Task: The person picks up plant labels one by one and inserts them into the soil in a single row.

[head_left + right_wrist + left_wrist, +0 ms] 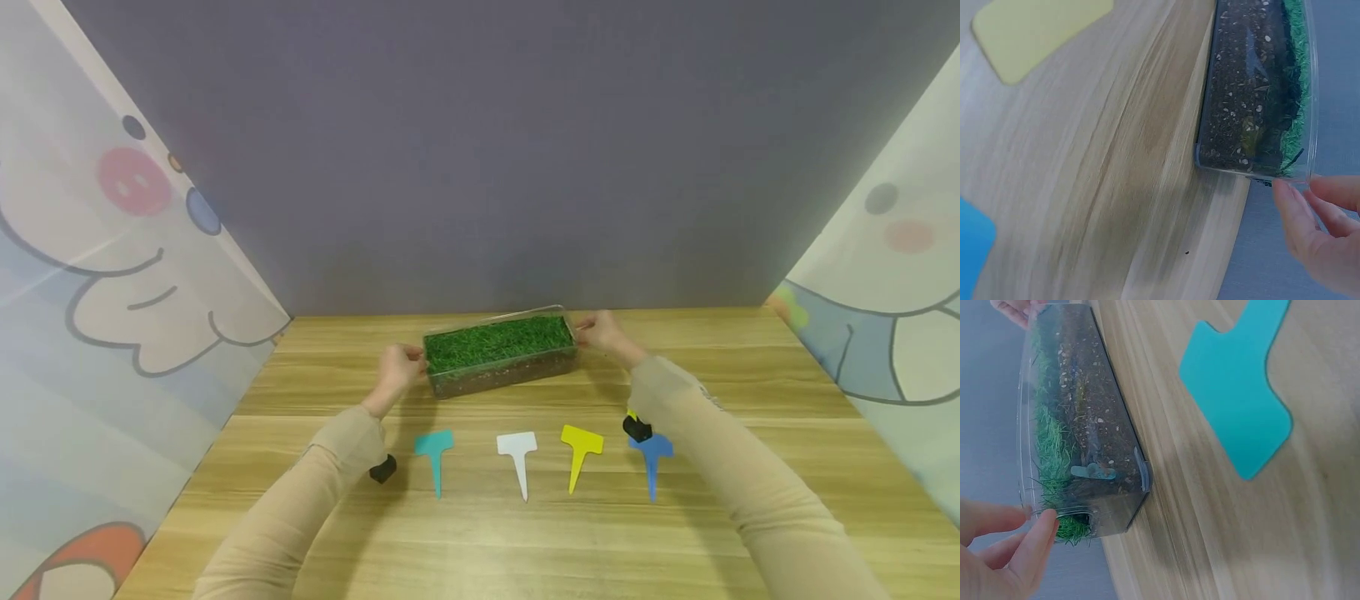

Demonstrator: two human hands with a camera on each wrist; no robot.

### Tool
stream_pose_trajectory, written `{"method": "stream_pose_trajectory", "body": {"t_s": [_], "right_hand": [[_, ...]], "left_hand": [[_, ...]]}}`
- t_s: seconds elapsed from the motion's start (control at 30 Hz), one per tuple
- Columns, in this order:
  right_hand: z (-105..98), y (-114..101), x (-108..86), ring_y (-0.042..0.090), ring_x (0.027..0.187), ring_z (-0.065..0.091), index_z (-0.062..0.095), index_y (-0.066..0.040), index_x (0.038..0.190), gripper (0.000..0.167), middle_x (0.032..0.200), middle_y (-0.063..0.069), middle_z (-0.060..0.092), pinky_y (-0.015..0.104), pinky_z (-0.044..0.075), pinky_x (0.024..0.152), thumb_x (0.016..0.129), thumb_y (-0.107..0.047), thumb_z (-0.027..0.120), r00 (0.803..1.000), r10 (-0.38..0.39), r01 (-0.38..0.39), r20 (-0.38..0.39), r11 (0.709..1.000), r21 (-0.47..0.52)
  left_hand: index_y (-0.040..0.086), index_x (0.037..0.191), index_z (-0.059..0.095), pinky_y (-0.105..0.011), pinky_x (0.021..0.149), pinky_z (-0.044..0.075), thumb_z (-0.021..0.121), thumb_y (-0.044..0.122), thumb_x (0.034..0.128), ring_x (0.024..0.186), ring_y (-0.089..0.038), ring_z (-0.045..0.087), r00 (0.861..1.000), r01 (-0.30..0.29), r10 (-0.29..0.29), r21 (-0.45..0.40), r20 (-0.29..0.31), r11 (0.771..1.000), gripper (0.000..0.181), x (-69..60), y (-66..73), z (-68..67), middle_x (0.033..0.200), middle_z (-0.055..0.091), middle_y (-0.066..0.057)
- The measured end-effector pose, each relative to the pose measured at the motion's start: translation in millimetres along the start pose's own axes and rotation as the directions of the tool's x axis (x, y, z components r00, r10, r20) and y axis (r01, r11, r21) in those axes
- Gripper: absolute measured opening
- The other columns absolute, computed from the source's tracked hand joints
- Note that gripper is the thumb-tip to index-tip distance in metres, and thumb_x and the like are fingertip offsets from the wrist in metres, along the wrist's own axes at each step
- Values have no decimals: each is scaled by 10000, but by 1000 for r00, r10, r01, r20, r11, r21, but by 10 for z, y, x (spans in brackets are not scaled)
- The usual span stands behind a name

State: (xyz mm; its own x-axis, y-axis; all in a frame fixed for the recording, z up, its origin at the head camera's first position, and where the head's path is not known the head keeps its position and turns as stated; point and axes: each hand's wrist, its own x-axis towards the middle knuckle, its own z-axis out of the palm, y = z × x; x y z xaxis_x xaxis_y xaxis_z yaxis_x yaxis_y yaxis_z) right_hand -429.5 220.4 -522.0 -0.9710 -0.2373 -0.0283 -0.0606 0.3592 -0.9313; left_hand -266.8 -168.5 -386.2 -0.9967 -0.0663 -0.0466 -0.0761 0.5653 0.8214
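Note:
A clear plastic planter box with dark soil and green grass on top stands toward the back of the wooden table, its right end angled farther back. My left hand pinches the rim at its left end between thumb and fingers; the left wrist view shows this hand close up. At the opposite end my right hand pinches the rim, also seen in the right wrist view, where the hand grips the corner edge. Whether the box's base touches the table is hard to tell.
In front of the box lie T-shaped plant labels: teal, white, yellow and blue, the last partly covered by the right wrist's camera. A grey panel rises behind the table; cartoon-printed sheets flank it.

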Motion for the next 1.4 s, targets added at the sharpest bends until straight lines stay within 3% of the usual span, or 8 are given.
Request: {"method": "stream_pose_trajectory", "body": {"t_s": [0.27, 0.37, 0.63, 0.77, 0.87, 0.97, 1.1, 1.4], "right_hand": [[17, -494, -402, 258, 783, 640, 496, 77, 1195, 428, 959, 217, 618, 329, 567, 700, 786, -10, 590, 986, 168, -166, -24, 985, 46], [-19, -462, -401, 295, 820, 629, 512, 56, 1191, 379, 1010, 256, 597, 358, 560, 730, 813, 24, 527, 984, 180, -180, 0, 981, 65], [-271, 643, 177, 285, 838, 628, 532, 16, 1183, 463, 1043, 210, 595, 381, 561, 720, 749, -67, 669, 979, 202, -202, 14, 968, 149], [-371, 826, 152, 264, 802, 635, 547, -11, 1170, 512, 1035, 200, 589, 373, 569, 683, 708, -130, 734, 984, 176, -180, 41, 968, 176], [-325, 290, -313, 288, 822, 627, 517, 38, 1187, 444, 1046, 249, 565, 382, 563, 704, 774, -49, 655, 988, 146, -154, 59, 970, 187], [-189, -568, -915, 350, 920, 588, 419, 122, 1237, 434, 1120, 333, 486, 392, 537, 784, 830, 29, 539, 984, 168, -176, 58, 972, 156], [-43, -1352, -1432, 404, 1044, 503, 277, 184, 1280, 469, 1228, 386, 353, 379, 487, 882, 872, 37, 456, 971, 236, -238, 35, 968, 84], [-46, -1538, -1646, 285, 996, 561, 219, 168, 1309, 466, 1276, 380, 298, 377, 433, 941, 897, 48, 399, 958, 287, -287, 11, 953, 94]], "left_hand": [[-109, 1128, 539, -398, 757, 544, 525, -26, 841, 850, -344, 612, 1000, 6, -6, -4, 4, 1000, 300, 101, 22, 57, 1060, 567, -275], [-106, 1126, 542, -411, 766, 539, 524, -33, 840, 854, -361, 605, 1000, 9, -9, -21, 9, 1000, 295, 130, 45, 70, 1062, 569, -275], [-119, 1119, 540, -414, 760, 539, 513, -42, 846, 846, -368, 604, 1000, -8, 9, -44, 26, 999, 285, 139, 92, 99, 1047, 569, -287], [-116, 1118, 543, -403, 753, 544, 524, -52, 837, 838, -360, 610, 1000, 2, -1, -49, 29, 999, 289, 169, 95, 153, 1045, 572, -280], [-93, 1096, 571, -379, 706, 562, 547, -50, 819, 774, -334, 629, 999, 12, -10, -63, 36, 998, 281, 263, 29, 212, 995, 603, -252], [-54, 1058, 611, -323, 610, 574, 586, -19, 805, 675, -272, 641, 998, -32, 36, -97, 47, 995, 257, 432, -136, 295, 915, 635, -204], [-39, 1080, 604, -321, 634, 572, 586, -10, 816, 714, -267, 641, 998, -20, 27, -110, 59, 994, 266, 409, -84, 332, 960, 627, -203], [-108, 1123, 546, -396, 778, 537, 540, -47, 833, 843, -334, 616, 997, -5, 13, -105, 80, 995, 296, 137, 228, 314, 1042, 578, -271]]}}
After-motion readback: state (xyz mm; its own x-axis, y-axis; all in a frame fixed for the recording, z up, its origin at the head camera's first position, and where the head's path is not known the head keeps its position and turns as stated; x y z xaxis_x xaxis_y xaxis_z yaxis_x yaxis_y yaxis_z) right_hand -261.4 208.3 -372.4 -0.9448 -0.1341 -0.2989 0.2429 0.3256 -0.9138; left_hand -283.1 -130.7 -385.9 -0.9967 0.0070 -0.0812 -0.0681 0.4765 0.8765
